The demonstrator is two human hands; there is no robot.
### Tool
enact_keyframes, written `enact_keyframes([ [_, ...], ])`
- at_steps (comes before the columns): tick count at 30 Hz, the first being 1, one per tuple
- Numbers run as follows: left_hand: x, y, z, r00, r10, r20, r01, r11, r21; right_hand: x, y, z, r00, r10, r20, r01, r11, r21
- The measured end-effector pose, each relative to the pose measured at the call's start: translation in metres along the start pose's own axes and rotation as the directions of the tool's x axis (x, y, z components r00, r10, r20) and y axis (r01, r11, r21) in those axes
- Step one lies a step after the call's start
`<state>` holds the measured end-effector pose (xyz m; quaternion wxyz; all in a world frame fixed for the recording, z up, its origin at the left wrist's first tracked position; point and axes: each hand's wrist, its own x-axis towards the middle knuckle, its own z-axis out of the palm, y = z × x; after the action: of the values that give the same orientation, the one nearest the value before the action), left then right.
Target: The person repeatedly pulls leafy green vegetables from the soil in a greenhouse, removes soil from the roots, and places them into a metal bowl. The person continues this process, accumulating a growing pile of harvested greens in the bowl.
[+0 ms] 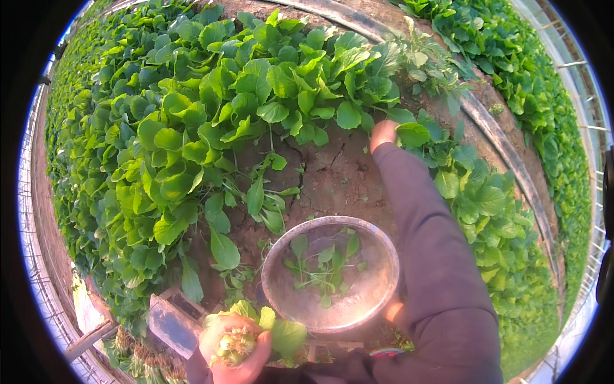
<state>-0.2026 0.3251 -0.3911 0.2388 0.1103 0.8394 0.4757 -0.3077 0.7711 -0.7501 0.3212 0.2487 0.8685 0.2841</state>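
Note:
My left hand (228,338) is closed around a bunch of leafy greens (235,346), its pale cut root ends turned up toward me. The leaves of the bunch stick out to the right, near the basin's lower rim. My right arm stretches forward, and my right hand (384,134) is in among the standing leafy greens (348,115) at the edge of the bare soil. Leaves hide its fingers, so its grip does not show. Between my arms sits a round, worn metal basin (331,328) holding several loose small green plants (324,266).
Cracked bare soil (336,177) lies beyond the basin. Dense greens (144,115) grow at left and more (484,192) at right. A pale strip (503,139) runs along the bed. Near my left hand are a box-like object (175,319) and heaped greens with roots (148,357).

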Motion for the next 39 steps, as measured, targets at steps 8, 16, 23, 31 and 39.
enact_keyframes([
  [8, -0.022, 0.023, 0.002, 1.0, 0.016, 0.012, -0.015, 0.998, -0.06, -0.093, 0.052, 0.038, 0.92, -0.217, -0.327, 0.373, 0.745, 0.553],
  [16, -0.041, 0.014, 0.016, 0.983, 0.184, -0.02, -0.185, 0.974, -0.129, -0.219, 0.107, -0.064, 0.828, -0.037, -0.56, 0.56, -0.024, 0.828],
  [23, -0.055, 0.011, 0.022, 0.944, 0.321, -0.078, -0.327, 0.94, -0.098, -0.319, 0.106, -0.097, 0.796, -0.131, -0.591, 0.336, -0.716, 0.612],
  [31, -0.045, -0.009, 0.025, 0.716, 0.696, -0.049, -0.589, 0.64, 0.493, -0.42, 0.076, -0.12, 0.842, -0.053, -0.537, 0.228, -0.867, 0.442],
  [39, -0.034, -0.035, 0.01, 0.829, 0.366, 0.424, -0.316, 0.931, -0.185, -0.479, 0.049, -0.144, 0.847, 0.016, -0.532, 0.084, -0.991, 0.104],
])
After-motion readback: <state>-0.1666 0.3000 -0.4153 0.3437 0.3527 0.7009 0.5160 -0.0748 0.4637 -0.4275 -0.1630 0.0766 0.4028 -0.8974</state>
